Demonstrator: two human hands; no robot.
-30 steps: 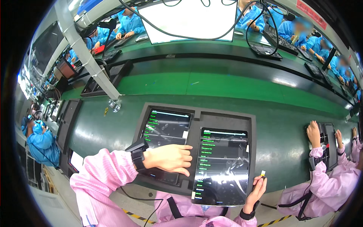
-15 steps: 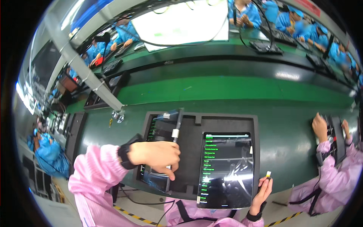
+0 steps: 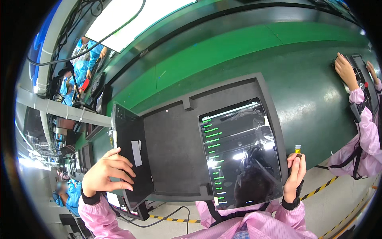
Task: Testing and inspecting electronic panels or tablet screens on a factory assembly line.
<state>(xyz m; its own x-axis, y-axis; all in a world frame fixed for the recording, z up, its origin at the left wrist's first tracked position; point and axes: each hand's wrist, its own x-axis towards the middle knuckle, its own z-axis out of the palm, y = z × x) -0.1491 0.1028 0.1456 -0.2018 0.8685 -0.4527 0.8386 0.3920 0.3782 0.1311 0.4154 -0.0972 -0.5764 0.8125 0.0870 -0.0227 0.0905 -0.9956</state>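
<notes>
At the left end of a black foam tray (image 3: 171,147), a dark tablet (image 3: 137,175) stands steeply tilted, a pale label on the face toward me. My left hand (image 3: 109,173) is at its raised left edge, fingers bent over onto that face; the far side of the grip is hidden. A second tablet (image 3: 238,159) lies screen up on the tray's right part, lit with green text lines on black under glossy film. Just right of this tablet, my right hand (image 3: 295,175) pinches a small dark piece with a yellow and whitish end (image 3: 298,149).
The tray rests on a green workbench (image 3: 310,99). A grey post (image 3: 63,109) with cables rises at the left. At the right, another person's hands (image 3: 347,71) work on a black device. Co-workers in blue sit beyond the bench at the far left, near a bright white panel (image 3: 127,20).
The left tablet has swung up and over toward the left, showing its labelled face. My left hand has moved left with it. The view has turned; my right hand still pinches the small piece.
</notes>
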